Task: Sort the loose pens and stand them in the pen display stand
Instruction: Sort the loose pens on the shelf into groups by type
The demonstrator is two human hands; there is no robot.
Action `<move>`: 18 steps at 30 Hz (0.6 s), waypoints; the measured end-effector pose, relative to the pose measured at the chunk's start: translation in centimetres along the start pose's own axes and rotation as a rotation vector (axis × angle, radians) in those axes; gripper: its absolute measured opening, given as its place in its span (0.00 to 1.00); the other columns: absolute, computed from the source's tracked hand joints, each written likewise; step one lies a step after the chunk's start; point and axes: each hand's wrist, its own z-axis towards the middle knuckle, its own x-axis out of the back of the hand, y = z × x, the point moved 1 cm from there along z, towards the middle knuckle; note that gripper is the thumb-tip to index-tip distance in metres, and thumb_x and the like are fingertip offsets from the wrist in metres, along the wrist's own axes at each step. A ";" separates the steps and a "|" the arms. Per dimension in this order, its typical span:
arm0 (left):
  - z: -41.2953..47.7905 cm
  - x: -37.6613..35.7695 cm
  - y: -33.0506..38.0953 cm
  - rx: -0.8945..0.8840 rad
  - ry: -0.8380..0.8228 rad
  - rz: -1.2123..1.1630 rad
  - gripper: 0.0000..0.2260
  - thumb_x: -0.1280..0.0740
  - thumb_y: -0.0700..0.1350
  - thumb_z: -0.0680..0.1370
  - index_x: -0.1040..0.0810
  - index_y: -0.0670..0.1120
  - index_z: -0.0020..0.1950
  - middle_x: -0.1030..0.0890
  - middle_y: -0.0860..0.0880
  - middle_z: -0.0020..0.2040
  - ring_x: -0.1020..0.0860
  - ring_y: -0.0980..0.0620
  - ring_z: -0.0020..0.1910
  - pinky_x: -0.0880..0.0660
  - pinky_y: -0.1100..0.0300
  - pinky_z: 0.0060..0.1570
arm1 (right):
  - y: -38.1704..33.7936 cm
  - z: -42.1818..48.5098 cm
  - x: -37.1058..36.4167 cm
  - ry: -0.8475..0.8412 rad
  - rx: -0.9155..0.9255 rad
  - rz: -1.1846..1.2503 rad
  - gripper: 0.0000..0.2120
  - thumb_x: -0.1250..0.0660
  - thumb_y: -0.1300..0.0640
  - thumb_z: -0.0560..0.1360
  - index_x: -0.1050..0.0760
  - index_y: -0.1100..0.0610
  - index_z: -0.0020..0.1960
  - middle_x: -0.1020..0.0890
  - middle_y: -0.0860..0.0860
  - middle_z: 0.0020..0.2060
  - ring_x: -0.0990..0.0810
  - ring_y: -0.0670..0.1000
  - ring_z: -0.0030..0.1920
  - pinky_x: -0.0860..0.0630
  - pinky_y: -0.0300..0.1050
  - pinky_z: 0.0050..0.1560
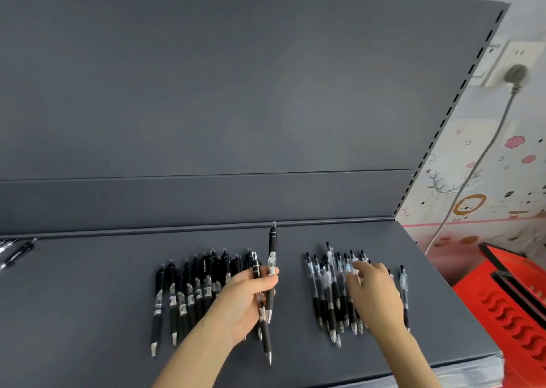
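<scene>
On the dark grey shelf (88,299) lie two groups of pens. Several black-bodied pens (189,293) form a row at centre left, tips toward me. Several clear-barrelled pens (328,293) lie at centre right. My left hand (245,299) grips two pens (271,269) upright above the shelf, between the two groups. My right hand (375,293) reaches over the clear-barrelled group with its fingers touching the pens' upper ends; whether it pinches one is blurred. No pen display stand is in view.
A few more pens (14,253) lie at the shelf's far left edge. The shelf's grey back panel (236,107) rises behind. A red plastic basket (511,299) sits to the right, beside a patterned wall with a socket and grey cable (472,169).
</scene>
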 end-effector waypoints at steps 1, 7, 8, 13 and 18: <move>-0.2 0.1 0.3 -0.011 0.002 -0.002 0.06 0.36 0.32 0.76 0.22 0.38 0.49 0.25 0.49 0.34 0.28 0.52 0.33 0.30 0.62 0.32 | -1.1 -0.3 0.0 0.000 0.054 0.111 0.12 0.41 0.57 0.78 0.23 0.57 0.58 0.23 0.53 0.54 0.24 0.53 0.46 0.33 0.43 0.43; -1.4 1.5 1.5 -0.081 0.011 -0.027 0.06 0.35 0.31 0.75 0.21 0.37 0.49 0.18 0.44 0.39 0.20 0.48 0.38 0.23 0.56 0.39 | -8.9 -3.3 -1.7 -0.322 0.218 0.619 0.08 0.35 0.59 0.75 0.20 0.55 0.38 0.22 0.42 0.24 0.29 0.38 0.26 0.36 0.29 0.30; -1.6 1.9 1.6 -0.100 0.016 0.004 0.07 0.35 0.31 0.74 0.21 0.37 0.50 0.18 0.42 0.42 0.20 0.47 0.42 0.23 0.55 0.45 | -9.9 -3.6 -2.1 -0.370 0.219 0.656 0.08 0.35 0.59 0.75 0.20 0.54 0.38 0.23 0.40 0.23 0.29 0.37 0.24 0.36 0.28 0.28; -2.8 3.8 2.3 -0.116 0.001 0.033 0.12 0.41 0.31 0.77 0.22 0.34 0.56 0.19 0.38 0.50 0.21 0.44 0.50 0.24 0.53 0.51 | -12.1 -3.9 -4.0 -0.548 0.094 0.840 0.10 0.35 0.62 0.75 0.19 0.57 0.37 0.21 0.46 0.30 0.30 0.39 0.25 0.34 0.31 0.28; -3.7 7.7 3.9 -0.161 0.202 -0.028 0.13 0.46 0.28 0.78 0.23 0.37 0.52 0.27 0.43 0.41 0.28 0.50 0.38 0.31 0.59 0.38 | -12.1 -3.0 -6.1 -0.799 -0.162 1.131 0.07 0.39 0.64 0.76 0.22 0.60 0.44 0.19 0.54 0.35 0.30 0.47 0.29 0.34 0.39 0.29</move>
